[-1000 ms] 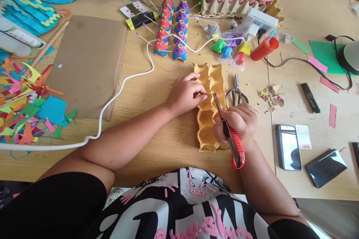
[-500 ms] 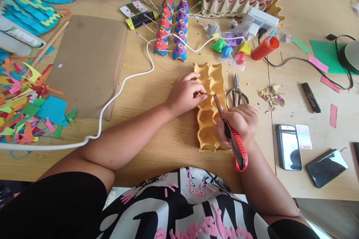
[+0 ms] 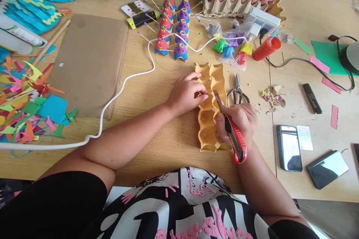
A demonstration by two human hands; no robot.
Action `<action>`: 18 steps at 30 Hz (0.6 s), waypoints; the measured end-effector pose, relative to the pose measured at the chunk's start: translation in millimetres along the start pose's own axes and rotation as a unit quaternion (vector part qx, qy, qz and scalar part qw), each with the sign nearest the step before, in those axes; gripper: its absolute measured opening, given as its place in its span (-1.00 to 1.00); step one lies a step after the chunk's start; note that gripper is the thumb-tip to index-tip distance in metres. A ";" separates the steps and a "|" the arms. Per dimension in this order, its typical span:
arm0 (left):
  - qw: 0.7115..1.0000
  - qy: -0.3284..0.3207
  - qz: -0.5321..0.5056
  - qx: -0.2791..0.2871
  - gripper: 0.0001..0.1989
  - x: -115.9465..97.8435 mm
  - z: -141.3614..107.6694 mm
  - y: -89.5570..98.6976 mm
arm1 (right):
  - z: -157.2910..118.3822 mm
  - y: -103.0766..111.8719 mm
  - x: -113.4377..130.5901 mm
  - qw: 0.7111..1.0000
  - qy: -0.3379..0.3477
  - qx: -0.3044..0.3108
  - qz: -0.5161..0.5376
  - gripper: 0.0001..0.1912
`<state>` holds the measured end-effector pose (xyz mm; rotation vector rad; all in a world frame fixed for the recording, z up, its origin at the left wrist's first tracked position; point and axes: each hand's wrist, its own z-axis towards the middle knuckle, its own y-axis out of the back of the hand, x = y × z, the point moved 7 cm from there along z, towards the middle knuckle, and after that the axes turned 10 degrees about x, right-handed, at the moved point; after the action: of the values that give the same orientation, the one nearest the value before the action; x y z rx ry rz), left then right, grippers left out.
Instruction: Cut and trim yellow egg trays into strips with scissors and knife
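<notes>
A yellow egg-carton piece (image 3: 206, 118) with two rows of cups lies lengthwise in front of me. My left hand (image 3: 187, 92) rests on its left edge, thumb and fingers bent against the cardboard. My right hand (image 3: 238, 121) is wrapped round a red utility knife (image 3: 237, 138), whose blade points away from me over the middle of the carton's right row. Whether the blade tip touches the cardboard is hard to tell. Black-handled scissors (image 3: 238, 90) lie just right of the carton, beyond my right hand.
Painted carton figures (image 3: 180, 51) with pins stand behind, crossed by a white cable (image 3: 127, 78). Brown cardboard (image 3: 89, 63) and paper scraps (image 3: 28, 108) lie left. To the right are a red cup (image 3: 265, 49), shavings (image 3: 274, 97) and two phones (image 3: 290, 145). Stacked egg trays (image 3: 232, 5) stand at the back.
The knife in my right hand has shifted slightly, its blade tip farther away from me and its rear end slightly higher in view. My left hand keeps its place on the carton.
</notes>
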<state>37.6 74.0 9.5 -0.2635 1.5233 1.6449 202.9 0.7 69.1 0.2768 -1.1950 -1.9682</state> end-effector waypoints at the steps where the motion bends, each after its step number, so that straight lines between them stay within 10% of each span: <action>1: 1.000 0.000 0.001 0.000 -0.93 0.0 0.0 -0.1 | 0.3 0.3 -0.1 1.000 0.000 -0.003 -0.001 -0.82; 18: 1.000 -0.008 0.007 -0.010 -0.95 -1.6 -0.3 0.9 | 2.4 4.7 1.2 0.999 0.008 -0.030 0.014 -0.83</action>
<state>37.8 73.2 11.1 -0.2506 1.5008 1.6690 203.2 0.3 74.5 0.2444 -1.1227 -1.9704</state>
